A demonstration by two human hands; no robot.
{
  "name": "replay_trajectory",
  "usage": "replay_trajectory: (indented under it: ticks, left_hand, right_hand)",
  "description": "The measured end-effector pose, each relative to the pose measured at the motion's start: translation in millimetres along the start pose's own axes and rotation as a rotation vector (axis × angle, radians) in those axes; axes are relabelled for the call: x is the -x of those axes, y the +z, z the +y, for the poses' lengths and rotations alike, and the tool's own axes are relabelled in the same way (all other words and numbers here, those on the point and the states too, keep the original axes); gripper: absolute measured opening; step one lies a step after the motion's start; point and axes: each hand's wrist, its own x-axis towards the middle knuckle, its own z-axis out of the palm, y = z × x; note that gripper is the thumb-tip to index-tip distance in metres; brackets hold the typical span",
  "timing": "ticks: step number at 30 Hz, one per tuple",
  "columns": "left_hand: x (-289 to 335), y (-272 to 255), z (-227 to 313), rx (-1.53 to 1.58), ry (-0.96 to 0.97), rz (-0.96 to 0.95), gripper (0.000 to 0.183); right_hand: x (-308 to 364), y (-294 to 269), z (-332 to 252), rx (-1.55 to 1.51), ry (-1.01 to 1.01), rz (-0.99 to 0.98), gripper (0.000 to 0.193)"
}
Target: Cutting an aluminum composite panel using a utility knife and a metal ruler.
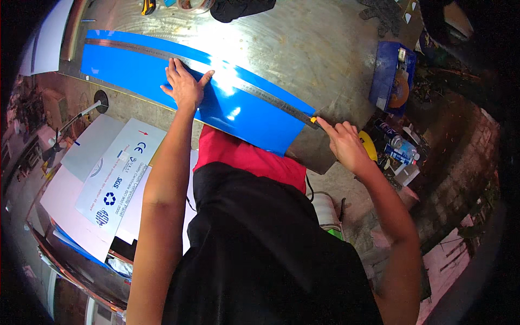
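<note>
Leans over a glossy blue sheet lying along the near edge of a metal tabletop, with a long steel ruler laid lengthwise on the blue sheet, bearing fine markings too small to read. Presses the left hand down flat across the ruler and the blue sheet, grip spread with fingers apart. Holds, at the right end of the blue sheet, a yellow-tipped tool in the right hand, grip clamped on it, index finger stretched forward; cannot make out the hidden rest. Has, to the near left of the blue sheet, a printed panel bearing blue and red lettering, bold logos, certification marks, a three-arrow recycling symbol and a red arrow. Has, right of the blue sheet, labelled cans, print too small to read, and a blue box containing a brown tape roll. Has, beyond the blue sheet, a yellow-and-black cutter.
</note>
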Motion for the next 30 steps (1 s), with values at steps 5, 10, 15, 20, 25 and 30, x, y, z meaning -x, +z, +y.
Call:
replay_trajectory:
  ticks: [5,10,15,20,25,30]
  left_hand:
    - [-1.1,-2.8,-5.0,0.008,0.039,0.037,0.131]
    - [10.5,0.6,-10.1,0.092,0.067,0.085,0.127]
    - [77.6,-5.3,-15.6,0.085,0.211,0.025,0.125]
    - [111.3,-2.1,-14.8,0.025,0.28,-0.088,0.13]
    - [110.4,-1.4,-17.1,0.032,0.282,-0.136,0.129]
    - [109.9,2.2,-23.4,0.121,0.307,-0.125,0.129]
  right_hand:
    - [0.5,-0.6,-2.6,-0.004,0.001,-0.006,0.077]
    - [0.1,15.3,-2.7,-0.333,0.088,0.33,0.071]
    - [-20.9,58.8,-5.8,-0.446,0.248,0.411,0.054]
    - [-36.9,80.6,-20.4,-0.451,0.305,0.49,0.051]
    - [-43.4,90.5,-22.7,-0.34,0.337,0.468,0.048]
    - [-45.5,92.1,-23.5,-0.294,0.336,0.461,0.046]
